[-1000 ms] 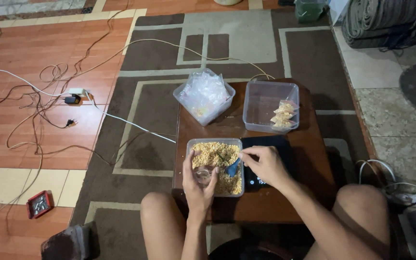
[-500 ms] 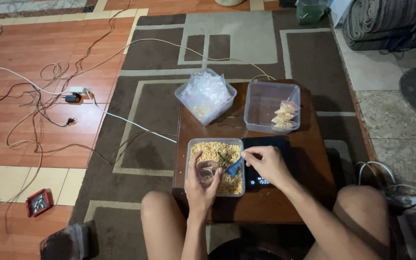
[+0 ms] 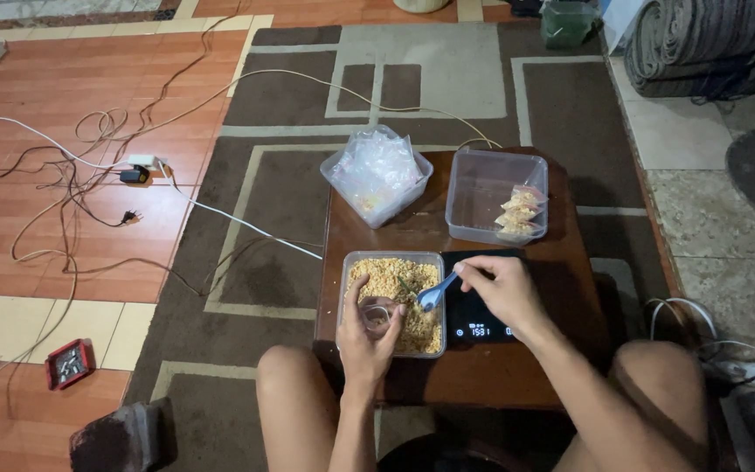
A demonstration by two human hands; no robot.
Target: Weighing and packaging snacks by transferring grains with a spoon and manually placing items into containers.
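Left hand (image 3: 367, 330) fingers clamped on small clear bag (image 3: 375, 316) over grain tub (image 3: 392, 301); right hand (image 3: 502, 290) fingers pinch blue spoon (image 3: 435, 295).

One head-worn camera looks steeply down, close above the low table (image 3: 561, 271).

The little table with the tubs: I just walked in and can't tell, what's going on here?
A person sits at a low wooden table. Their right hand holds a blue spoon over a clear tub of yellowish grains, while the left hand holds a small clear bag open above it. A black scale sits beside the tub. Farther back, one tub holds filled packets, another empty bags.
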